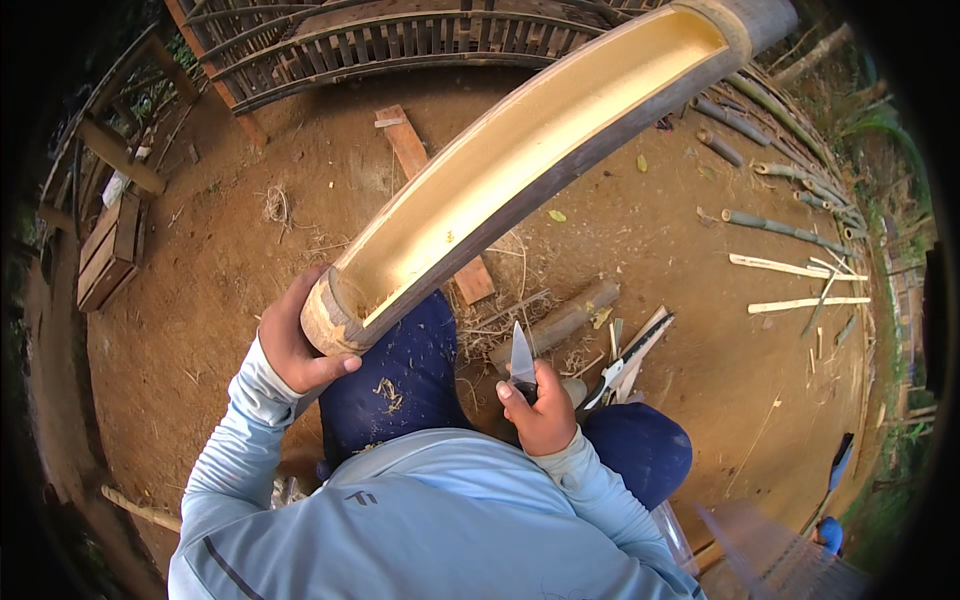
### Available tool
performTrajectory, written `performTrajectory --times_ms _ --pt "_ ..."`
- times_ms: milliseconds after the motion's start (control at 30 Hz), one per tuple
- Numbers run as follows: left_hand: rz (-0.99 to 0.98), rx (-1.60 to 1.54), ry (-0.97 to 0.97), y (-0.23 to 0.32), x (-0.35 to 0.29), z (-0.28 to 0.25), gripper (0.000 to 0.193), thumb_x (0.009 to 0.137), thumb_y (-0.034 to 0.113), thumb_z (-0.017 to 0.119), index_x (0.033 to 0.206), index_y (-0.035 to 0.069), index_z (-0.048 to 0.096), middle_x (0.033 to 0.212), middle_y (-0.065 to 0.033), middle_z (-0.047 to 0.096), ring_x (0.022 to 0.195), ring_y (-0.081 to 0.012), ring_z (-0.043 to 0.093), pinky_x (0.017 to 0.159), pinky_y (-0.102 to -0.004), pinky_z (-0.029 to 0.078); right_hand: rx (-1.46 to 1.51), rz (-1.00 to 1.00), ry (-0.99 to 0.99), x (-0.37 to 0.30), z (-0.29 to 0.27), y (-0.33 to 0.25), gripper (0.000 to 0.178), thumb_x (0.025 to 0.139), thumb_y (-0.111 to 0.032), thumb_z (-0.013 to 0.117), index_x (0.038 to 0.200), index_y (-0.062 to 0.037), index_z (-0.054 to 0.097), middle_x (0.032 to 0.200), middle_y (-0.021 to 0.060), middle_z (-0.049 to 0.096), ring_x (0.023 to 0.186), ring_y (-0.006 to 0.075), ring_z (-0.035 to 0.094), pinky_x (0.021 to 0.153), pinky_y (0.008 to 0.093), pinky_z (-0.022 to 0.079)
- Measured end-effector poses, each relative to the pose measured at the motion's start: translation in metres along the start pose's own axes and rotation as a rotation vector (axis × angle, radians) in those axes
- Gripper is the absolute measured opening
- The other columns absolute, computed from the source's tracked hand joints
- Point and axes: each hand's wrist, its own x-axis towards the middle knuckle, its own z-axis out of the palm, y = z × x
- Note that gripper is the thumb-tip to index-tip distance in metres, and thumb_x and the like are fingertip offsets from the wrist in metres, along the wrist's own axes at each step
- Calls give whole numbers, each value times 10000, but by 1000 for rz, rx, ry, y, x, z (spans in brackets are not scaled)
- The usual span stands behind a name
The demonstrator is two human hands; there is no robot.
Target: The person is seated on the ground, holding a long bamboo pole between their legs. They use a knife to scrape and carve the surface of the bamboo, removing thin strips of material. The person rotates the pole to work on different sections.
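Observation:
A long, thick bamboo section slants from my left knee up to the upper right, its top cut away into a pale, smooth trough with dark outer walls. My left hand is wrapped round its near closed end, thumb at the lower edge. In my right hand I grip a knife by its dark handle, blade pointing up and away, apart from the bamboo. Pale shavings cling to my dark blue trouser leg. Beside my right knee lies a saw with a white handle.
On the dirt floor, a brown plank lies partly behind the bamboo. A shorter bamboo log rests among shavings. Several bamboo poles and split strips lie at right. A wooden crate stands left; a slatted bamboo railing runs across the back.

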Motion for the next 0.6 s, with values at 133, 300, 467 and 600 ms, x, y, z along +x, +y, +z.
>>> performTrajectory --times_ms 133,300,467,600 --pt "22 55 19 2 -8 2 1050 652 521 883 1420 -65 472 1246 -226 658 1176 -320 660 1022 -390 495 -32 31 -18 -8 -4 -2 381 951 -246 720 1185 34 612 988 186 673 885 291 663 813 389 518" --pt "16 29 -28 3 -7 1 1053 658 494 902 1430 -70 462 1278 -221 647 1214 -315 640 1047 -397 478 10 70 -7 -15 -8 -10 361 947 -210 727 1204 17 615 943 133 687 858 238 659 797 369 516" --pt "73 88 -33 3 -3 -6 1125 633 516 937 1450 -71 434 1339 -232 613 1259 -322 612 1078 -401 459 -8 35 -6 -8 -7 1 359 949 -216 725 1206 11 614 925 116 679 831 228 640 779 359 512" --pt "100 55 -50 3 1 -8 1129 648 529 932 1458 -74 425 1347 -240 599 1274 -330 598 1085 -410 452 -27 49 -15 -6 -6 -2 352 949 -214 724 1199 9 613 927 116 681 837 231 640 787 361 513"
